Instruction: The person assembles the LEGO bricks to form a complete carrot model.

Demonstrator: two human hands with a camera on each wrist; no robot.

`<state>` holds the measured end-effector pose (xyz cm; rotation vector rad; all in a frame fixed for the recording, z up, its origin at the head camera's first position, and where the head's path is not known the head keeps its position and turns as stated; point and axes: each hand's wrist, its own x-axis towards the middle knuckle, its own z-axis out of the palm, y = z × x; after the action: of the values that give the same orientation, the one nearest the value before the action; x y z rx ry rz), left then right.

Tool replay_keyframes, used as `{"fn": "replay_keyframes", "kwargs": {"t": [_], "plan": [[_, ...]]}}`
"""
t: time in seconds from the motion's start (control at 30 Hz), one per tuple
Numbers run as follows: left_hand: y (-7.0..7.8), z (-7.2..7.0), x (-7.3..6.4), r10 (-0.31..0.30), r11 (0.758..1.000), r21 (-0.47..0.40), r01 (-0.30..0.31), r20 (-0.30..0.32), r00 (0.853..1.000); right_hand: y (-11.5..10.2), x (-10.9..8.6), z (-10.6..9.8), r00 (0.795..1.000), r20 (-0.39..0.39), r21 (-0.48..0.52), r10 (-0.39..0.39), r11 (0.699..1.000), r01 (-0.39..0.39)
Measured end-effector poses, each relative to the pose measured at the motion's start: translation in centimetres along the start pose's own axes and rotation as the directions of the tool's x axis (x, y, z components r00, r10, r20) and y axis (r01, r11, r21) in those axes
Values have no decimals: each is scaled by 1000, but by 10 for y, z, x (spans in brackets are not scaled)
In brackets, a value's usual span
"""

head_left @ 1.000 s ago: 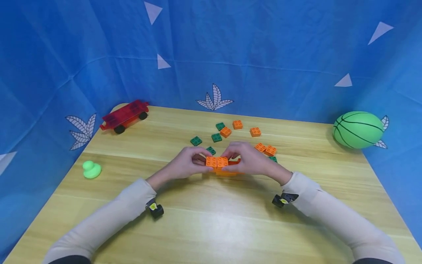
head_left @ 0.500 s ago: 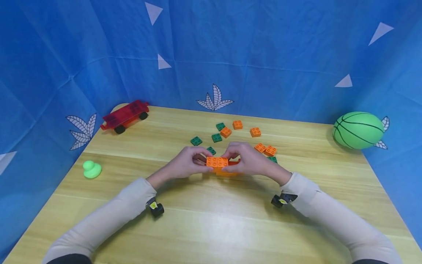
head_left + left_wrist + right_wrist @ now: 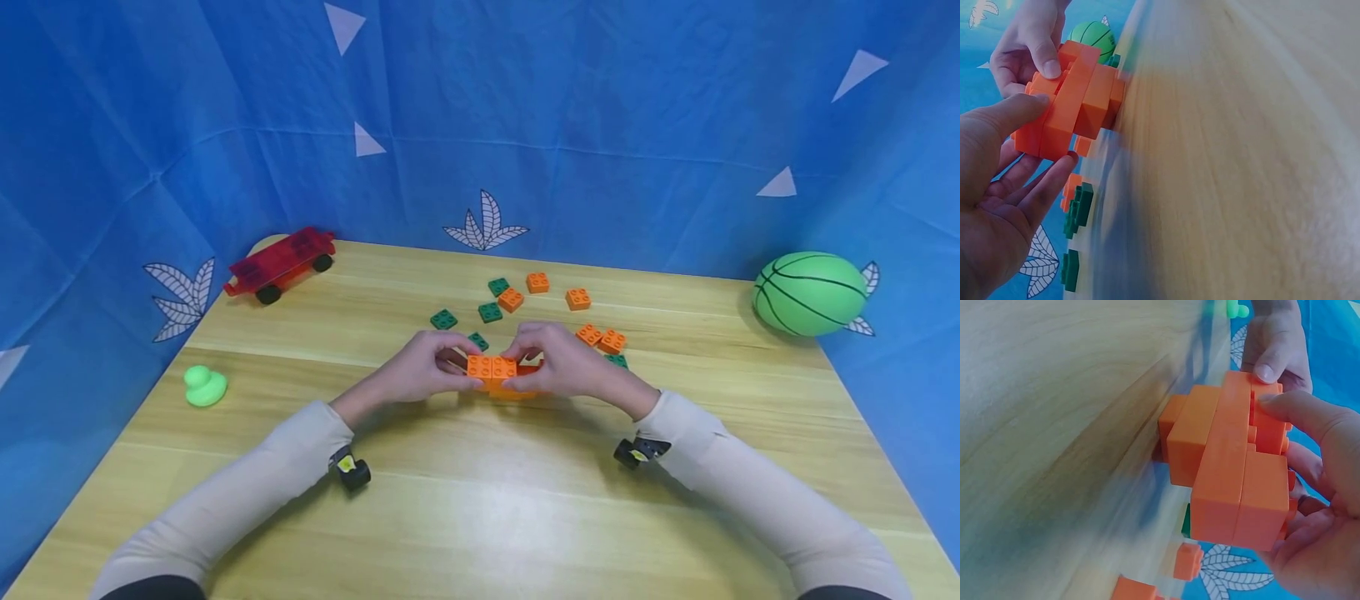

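Observation:
An assembled stack of orange toy building bricks stands near the middle of the table, with layers of differing length. My left hand holds the stack's left end, thumb on the near side and fingers on the far side. On a studded brick of the top layer, right beside the leftmost top brick, my right hand has its pinch. In the right wrist view, a gap with bare studs separates this brick from the top brick at the right end. The fingers partly cover the far side.
Loose green bricks and orange bricks lie beyond the hands. A red skateboard stands at the back left, a green duck at the left edge. A green ball sits at the back right, by the blue curtain.

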<state>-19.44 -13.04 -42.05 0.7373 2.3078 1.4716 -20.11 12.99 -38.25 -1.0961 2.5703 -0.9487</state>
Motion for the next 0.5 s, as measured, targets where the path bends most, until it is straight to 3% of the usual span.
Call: {"fn": "replay_keyframes", "kwargs": {"t": [0.23,0.5], "plan": [[2,-1,0,-3,1000,20,3,2,1000,-3,1,-1,999,20,-90,-40,995,42],[3,0,0,-8,1000,22,8,2,1000,-2,2,-3,998,47,-70,-34,997,37]]}}
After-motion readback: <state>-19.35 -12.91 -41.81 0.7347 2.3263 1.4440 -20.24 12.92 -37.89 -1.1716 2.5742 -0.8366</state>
